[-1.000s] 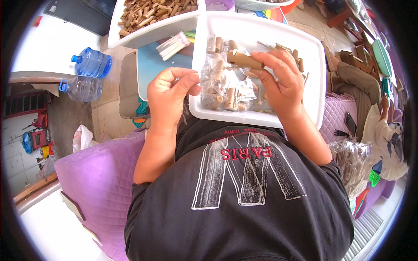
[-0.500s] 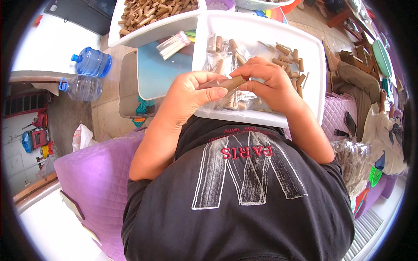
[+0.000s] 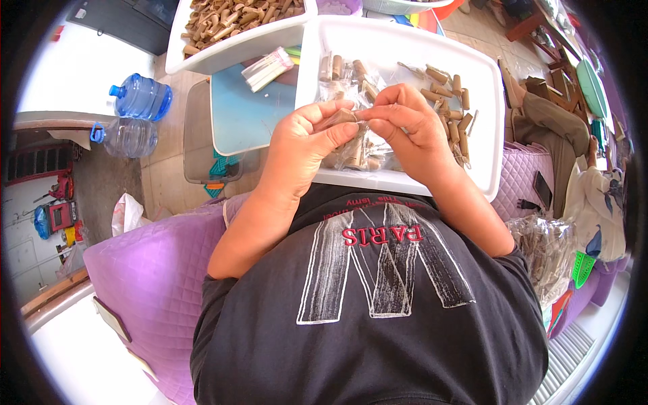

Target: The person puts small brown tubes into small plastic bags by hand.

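My left hand [image 3: 300, 138] is closed around a small clear plastic bag [image 3: 341, 120] with a short brown tube-like piece in it. Beside it, my right hand [image 3: 408, 125] pinches the same bag at its end, thumb against forefinger. Both hands are above the near part of a white plastic tray [image 3: 472, 57]. Bagged brown pieces [image 3: 358, 155] lie in the tray below my hands, and several more brown cylinders [image 3: 459, 128] lie at its right. My fingers cover part of the bag.
A white bin [image 3: 246, 40] of loose brown pieces stands at the far left of the tray. A bundle of white strips [image 3: 268, 69] lies on a blue surface [image 3: 239, 111]. Two large water bottles [image 3: 143, 96] stand left; a seated person's leg [image 3: 550, 128] is at right.
The brown piece was sticking out toward my right fingers; now it sits lower in the bag, mostly behind my left fingers. My right hand has drawn in to the bag's end.
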A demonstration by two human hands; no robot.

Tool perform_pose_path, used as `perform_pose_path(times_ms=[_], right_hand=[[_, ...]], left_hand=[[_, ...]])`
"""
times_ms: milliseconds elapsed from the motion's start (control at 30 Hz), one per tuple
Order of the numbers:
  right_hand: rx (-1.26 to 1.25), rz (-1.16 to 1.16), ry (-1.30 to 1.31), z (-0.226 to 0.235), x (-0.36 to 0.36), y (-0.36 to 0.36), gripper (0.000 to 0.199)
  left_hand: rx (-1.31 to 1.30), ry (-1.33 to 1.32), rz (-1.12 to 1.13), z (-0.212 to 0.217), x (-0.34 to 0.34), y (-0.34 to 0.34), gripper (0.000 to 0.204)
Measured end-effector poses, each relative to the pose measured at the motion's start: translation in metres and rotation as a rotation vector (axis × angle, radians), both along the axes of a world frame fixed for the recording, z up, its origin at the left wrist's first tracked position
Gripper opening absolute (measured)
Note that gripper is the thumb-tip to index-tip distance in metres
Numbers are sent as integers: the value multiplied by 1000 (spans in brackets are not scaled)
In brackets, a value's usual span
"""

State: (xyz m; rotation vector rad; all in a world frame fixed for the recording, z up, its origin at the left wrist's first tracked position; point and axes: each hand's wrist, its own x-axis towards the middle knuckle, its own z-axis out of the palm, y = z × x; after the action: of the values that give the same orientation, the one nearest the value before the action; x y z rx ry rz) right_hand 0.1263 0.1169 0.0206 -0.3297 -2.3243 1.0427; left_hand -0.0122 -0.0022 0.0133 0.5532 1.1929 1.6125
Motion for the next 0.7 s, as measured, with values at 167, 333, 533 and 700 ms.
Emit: perform_pose_path(times_ms=[167, 333, 533, 700], right_hand=[[-59, 23, 89, 0, -1, -4, 19], [-599, -13, 128, -4, -3, -7, 24], [-631, -98, 136, -1, -3, -8, 26], [-540, -212, 152, -8, -1, -7, 21]], left_hand=[[38, -70, 0, 5, 2, 0, 35], [141, -233, 41, -1, 8, 2, 31], [130, -409, 11, 2, 13, 0, 28], [108, -269, 109, -6, 15, 2, 27]])
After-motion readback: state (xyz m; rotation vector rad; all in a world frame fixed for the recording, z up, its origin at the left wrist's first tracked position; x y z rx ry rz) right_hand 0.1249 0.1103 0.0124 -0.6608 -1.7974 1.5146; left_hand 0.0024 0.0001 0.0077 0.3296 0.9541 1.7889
